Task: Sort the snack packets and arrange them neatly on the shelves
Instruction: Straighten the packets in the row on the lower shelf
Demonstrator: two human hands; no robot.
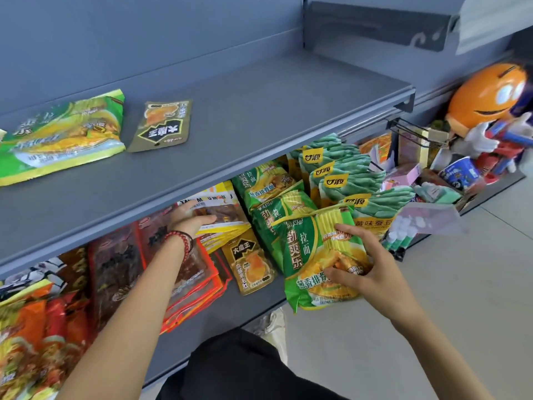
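Observation:
My right hand (364,267) grips a green noodle packet (305,255) at the front edge of the lower shelf (251,304), thumb and fingers curled round its right side. My left hand (190,219), with a red bead bracelet on the wrist, reaches under the upper shelf (259,116) and lies flat, fingers straight, on a stack of yellow-edged packets (222,223). One green noodle packet (62,134) and one olive pouch (161,127) lie on the upper shelf. More green noodle packets (268,186) stand behind the held one.
The lower shelf also holds red-edged packets (161,255), an olive pouch (248,261), orange packets (34,336) at left and teal bean packets (346,168) at right. An orange round figure (487,93) and a wire rack of small goods (432,174) stand to the right.

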